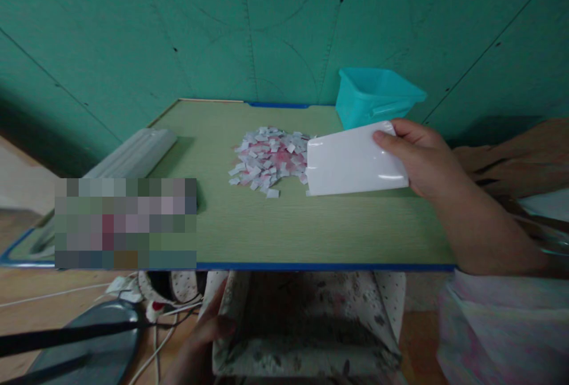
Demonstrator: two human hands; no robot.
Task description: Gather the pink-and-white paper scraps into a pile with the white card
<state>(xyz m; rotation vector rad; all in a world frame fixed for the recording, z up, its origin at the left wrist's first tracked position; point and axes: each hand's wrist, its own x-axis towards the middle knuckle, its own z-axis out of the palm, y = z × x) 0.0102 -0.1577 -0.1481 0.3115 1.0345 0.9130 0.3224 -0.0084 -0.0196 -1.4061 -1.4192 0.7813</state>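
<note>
My right hand grips a glossy white flat sheet by its right end, thumb on top and fingers behind. The sheet's left edge is beside a pile of small white paper pieces with pink stains among them, and covers the pile's right side. Below the table's front edge, my left hand is closed on the left rim of a white, dark-spotted open container. Some of its fingers are hidden.
A turquoise plastic bin stands at the table's back right. On the left of the table lies a long whitish wrapped bundle, beside a pixelated patch. Cables and a dark round base are on the floor at lower left.
</note>
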